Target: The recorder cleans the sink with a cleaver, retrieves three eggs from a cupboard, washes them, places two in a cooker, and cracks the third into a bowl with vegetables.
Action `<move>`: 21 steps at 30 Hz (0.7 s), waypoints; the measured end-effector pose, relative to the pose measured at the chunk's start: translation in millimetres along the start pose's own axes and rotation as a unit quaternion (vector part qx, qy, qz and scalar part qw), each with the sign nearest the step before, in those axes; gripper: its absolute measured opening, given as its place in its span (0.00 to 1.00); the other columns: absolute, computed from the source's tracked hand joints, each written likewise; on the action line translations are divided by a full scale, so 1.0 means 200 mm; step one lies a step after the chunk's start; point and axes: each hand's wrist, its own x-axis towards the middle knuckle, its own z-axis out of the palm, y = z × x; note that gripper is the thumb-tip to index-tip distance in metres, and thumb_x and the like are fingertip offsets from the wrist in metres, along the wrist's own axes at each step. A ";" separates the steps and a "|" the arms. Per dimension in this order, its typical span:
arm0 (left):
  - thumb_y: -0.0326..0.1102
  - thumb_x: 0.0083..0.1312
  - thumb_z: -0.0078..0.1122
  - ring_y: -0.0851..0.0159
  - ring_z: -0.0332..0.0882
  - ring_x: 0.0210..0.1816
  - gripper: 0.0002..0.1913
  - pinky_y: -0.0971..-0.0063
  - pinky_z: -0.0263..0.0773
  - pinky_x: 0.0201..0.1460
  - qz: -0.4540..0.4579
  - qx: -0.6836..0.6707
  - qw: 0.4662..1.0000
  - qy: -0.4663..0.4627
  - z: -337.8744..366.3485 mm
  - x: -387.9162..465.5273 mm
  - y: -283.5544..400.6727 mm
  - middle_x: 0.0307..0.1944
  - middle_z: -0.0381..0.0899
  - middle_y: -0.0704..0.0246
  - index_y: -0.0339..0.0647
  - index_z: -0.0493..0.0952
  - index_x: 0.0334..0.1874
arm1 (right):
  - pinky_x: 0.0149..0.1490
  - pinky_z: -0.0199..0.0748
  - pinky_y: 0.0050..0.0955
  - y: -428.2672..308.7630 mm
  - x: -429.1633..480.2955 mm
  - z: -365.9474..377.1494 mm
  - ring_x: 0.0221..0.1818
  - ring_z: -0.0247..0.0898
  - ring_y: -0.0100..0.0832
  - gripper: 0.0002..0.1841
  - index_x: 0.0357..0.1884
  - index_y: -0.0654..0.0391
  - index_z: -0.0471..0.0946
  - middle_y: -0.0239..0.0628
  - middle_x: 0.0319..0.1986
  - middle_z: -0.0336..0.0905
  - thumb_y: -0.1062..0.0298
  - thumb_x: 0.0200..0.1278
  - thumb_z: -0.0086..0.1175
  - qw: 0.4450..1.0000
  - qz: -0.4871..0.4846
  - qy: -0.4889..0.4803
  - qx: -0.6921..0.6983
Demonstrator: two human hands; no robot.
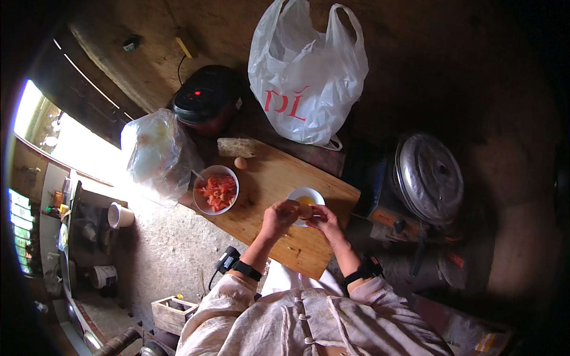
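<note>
Both my hands hold one brown egg just above a white bowl. My left hand grips it from the left, and my right hand has its fingertips on the other side. Whether the shell is cracked cannot be made out. Yellow egg yolk shows inside the bowl, partly hidden by my fingers. The bowl rests on a wooden cutting board. Farther left on the board sit a bowl of chopped tomato, with a utensil handle sticking out, and another brown egg.
A piece of wood lies at the board's far edge. Beyond it stand a white plastic bag and a dark rice cooker. A clear plastic bag is at the left. To the right, a lidded metal pot sits on a gas stove.
</note>
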 end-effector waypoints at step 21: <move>0.44 0.57 0.56 0.49 0.77 0.46 0.20 0.58 0.72 0.47 -0.244 0.288 0.910 0.172 -0.52 0.54 -0.17 0.44 0.79 0.56 0.49 0.73 0.52 | 0.46 0.77 0.28 -0.07 0.05 0.00 0.44 0.75 0.27 0.19 0.54 0.55 0.69 0.34 0.46 0.75 0.68 0.61 0.57 0.998 0.031 0.055 -0.016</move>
